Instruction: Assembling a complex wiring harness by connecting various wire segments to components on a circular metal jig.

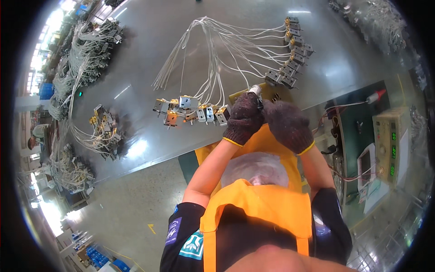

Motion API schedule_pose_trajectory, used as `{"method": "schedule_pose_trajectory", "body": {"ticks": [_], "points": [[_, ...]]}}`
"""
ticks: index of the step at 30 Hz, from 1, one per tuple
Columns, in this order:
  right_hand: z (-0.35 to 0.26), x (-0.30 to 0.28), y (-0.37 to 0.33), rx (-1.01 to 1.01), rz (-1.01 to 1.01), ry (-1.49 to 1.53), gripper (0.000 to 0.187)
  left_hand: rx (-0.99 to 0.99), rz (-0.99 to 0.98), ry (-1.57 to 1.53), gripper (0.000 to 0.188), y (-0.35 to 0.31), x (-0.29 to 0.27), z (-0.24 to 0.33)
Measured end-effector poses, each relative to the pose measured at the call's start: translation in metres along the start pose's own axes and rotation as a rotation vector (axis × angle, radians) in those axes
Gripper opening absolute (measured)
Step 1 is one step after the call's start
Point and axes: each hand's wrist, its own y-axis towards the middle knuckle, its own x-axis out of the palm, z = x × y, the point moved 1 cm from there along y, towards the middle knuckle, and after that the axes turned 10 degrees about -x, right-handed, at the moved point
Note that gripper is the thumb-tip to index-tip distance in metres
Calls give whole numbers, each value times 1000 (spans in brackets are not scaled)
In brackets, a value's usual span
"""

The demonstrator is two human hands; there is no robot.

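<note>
My left hand (245, 117), in a dark knitted glove with a yellow cuff, is closed around a small silvery metal part (255, 89). A white wire seems to run up from it. My right hand (289, 124), gloved alike, is curled against the left; its fingertips are hidden. Beyond them lies a yellowish metal plate (283, 94), partly covered by the gloves. To the left are several small metal boxes with white leads (186, 102). More such boxes (297, 52) stand in a curved row to the right. Their white wires (206, 22) gather in a bundle farther back.
Wired metal parts form heaps at the left (93, 50) and in a smaller cluster (105, 129) of the grey metal table (149, 136). At the right are a power unit (392, 140) with green digits and a red-tipped probe (376, 96). A wire pile (376, 22) occupies the far right.
</note>
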Motion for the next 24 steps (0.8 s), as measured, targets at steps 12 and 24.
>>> {"method": "schedule_pose_trajectory", "body": {"ticks": [12,24], "points": [[0,4,-3,129,-64,115,22,78,122,-6,39,9,-4,14],[-26,-2,-9,300,-109,1185,33,67,-20,446,70,-49,-89,6]]}}
